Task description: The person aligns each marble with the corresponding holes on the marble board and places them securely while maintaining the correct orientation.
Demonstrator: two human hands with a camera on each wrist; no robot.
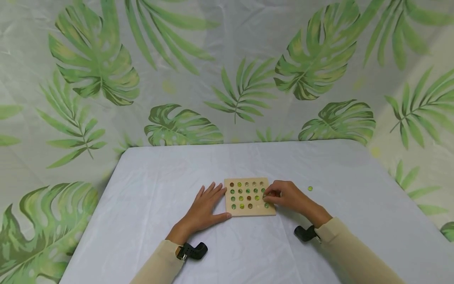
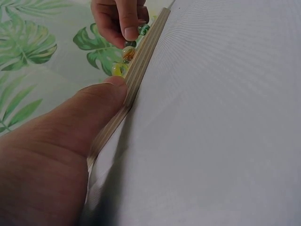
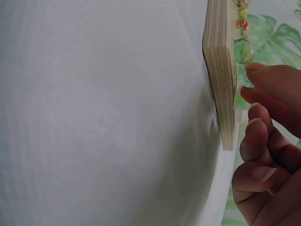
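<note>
A light wooden board (image 1: 245, 212) lies on the white table, with glass marbles in rows of round hollows. Most marbles are green, with some yellow and reddish-brown ones. In the bottom row one hollow (image 1: 258, 206) looks bare. My left hand (image 1: 203, 209) lies spread at the board's left side, thumb at the near left corner, fingers straight. Over the right end of the third row, my right hand (image 1: 289, 197) pinches a greenish marble (image 3: 248, 80) between thumb and index finger. Its other fingers are curled. In the head view the fingers mostly hide that marble.
A single yellow-green marble (image 1: 310, 188) lies on the white tablecloth (image 1: 177, 169), to the right of the board. Behind the table hangs a leaf-print cloth (image 1: 241, 79). A black wrist camera (image 1: 195, 251) sits on each wrist.
</note>
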